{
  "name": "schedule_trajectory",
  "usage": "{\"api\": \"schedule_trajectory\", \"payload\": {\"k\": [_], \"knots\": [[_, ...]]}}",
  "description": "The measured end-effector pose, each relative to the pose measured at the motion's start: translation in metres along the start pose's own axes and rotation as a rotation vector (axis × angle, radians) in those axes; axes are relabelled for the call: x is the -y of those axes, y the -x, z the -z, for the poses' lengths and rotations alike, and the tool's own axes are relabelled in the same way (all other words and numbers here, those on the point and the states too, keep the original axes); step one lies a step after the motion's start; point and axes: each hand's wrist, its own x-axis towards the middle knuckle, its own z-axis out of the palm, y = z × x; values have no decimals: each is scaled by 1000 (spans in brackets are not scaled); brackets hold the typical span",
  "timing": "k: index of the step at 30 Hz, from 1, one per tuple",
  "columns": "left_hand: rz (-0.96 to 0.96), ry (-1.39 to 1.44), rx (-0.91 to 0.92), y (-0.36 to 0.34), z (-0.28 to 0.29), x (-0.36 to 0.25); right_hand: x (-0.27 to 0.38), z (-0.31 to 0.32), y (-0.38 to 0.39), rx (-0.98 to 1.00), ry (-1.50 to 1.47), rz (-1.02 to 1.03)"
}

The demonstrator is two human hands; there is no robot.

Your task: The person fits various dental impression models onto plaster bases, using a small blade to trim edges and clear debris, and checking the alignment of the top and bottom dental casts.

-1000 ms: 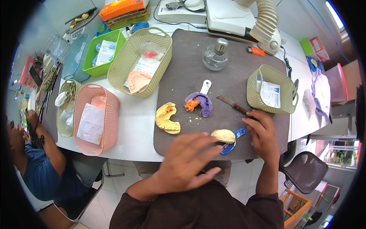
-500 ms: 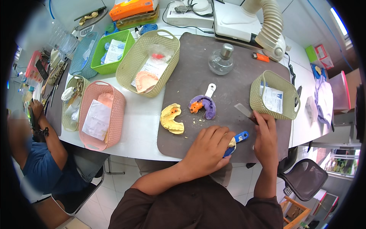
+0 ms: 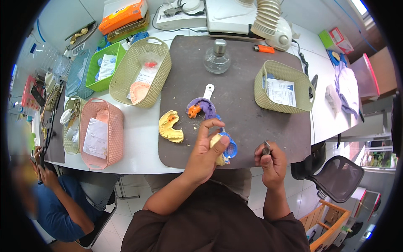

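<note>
Near the mat's front edge, my left hand (image 3: 202, 161) grips a cream plaster piece (image 3: 219, 160) seated in a blue impression tray (image 3: 230, 149), tilted up and partly hidden by my fingers. To its right, my right hand (image 3: 272, 167) is closed on a knife (image 3: 266, 148), its metal blade foreshortened. A yellow dental cast (image 3: 171, 131) lies left of the blue tray, with orange spots on it. Behind my left hand sits a white-handled tray with purple impression material (image 3: 208, 107) and an orange lump (image 3: 194, 111); small yellow crumbs are scattered nearby on the grey mat (image 3: 235, 84).
Several baskets, including a pink one (image 3: 115, 143), line the left. A glass bottle (image 3: 217, 63), orange lighter (image 3: 263, 49) and white machine (image 3: 228, 17) stand behind. A green basket (image 3: 294, 84) is right. A co-worker in blue (image 3: 69, 201) sits far left.
My left hand has closed on the plaster piece and blue tray and lifted them, turning the tray upright. My right hand has picked up the knife from the mat and drawn it toward me.
</note>
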Motion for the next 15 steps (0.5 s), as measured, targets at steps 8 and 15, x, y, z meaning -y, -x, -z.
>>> {"api": "schedule_trajectory", "payload": {"k": [8, 15], "knots": [[26, 204, 99, 0, -4, -9, 37, 8, -4, 79, 472, 167], [-46, -147, 210, 3, -6, -2, 40, 11, 3, 23, 523, 175]]}}
